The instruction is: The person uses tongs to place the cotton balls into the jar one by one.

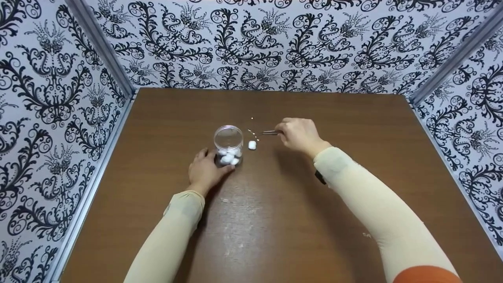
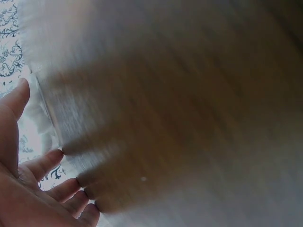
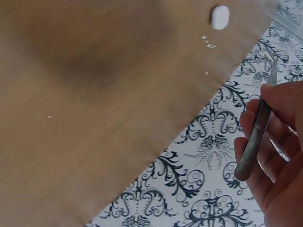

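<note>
A clear round jar (image 1: 228, 147), lidless, stands on the table and holds several rounded white pieces (image 1: 227, 158) low inside it. Fingers and thumb of my left hand (image 1: 204, 171) lie around the jar's lower part; in the left wrist view the jar shows partly between thumb and forefinger. My right hand (image 1: 300, 133) grips slim metal tweezers (image 3: 257, 130) between thumb and fingers. Their tips stand apart with nothing visible between them, close to small white crumbs (image 1: 258, 140). One rounded white piece (image 1: 252, 145) lies on the table just right of the jar.
The brown wooden table (image 1: 251, 251) is bordered by patterned wall panels (image 1: 251, 43) at the back and both sides. A few more white specks are scattered on its surface. A small pale mark (image 1: 366, 235) shows beside the right forearm.
</note>
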Tool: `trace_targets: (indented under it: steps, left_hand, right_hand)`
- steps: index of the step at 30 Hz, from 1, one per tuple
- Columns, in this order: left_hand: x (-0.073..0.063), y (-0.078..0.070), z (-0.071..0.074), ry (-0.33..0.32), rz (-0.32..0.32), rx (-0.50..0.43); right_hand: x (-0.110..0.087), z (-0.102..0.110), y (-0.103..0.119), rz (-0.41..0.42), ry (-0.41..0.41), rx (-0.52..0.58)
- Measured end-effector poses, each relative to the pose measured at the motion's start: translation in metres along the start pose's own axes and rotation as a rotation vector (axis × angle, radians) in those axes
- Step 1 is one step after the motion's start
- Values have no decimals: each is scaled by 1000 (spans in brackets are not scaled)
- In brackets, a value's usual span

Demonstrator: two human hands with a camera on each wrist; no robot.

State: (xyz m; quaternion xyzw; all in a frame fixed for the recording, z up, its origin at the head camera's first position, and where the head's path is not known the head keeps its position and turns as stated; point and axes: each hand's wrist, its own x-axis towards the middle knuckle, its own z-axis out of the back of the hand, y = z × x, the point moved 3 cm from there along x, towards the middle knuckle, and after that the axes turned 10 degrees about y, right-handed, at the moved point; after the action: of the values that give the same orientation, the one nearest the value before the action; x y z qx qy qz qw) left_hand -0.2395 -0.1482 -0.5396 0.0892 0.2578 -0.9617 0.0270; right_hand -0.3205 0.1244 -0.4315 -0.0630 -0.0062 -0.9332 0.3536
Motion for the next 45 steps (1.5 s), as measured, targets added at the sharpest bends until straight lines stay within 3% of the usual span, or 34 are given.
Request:
trace_targets:
  steps: [11, 35, 45]
  left_hand:
    - [0, 0, -1, 5, 3, 14]
    - [1, 0, 0, 28, 24, 14]
    - [-2, -1, 1, 18, 23, -3]
  right_hand:
    - [4, -25, 0, -16, 68, -5]
    - [13, -53, 10, -21, 129, -24]
    - [11, -55, 14, -23, 67, -60]
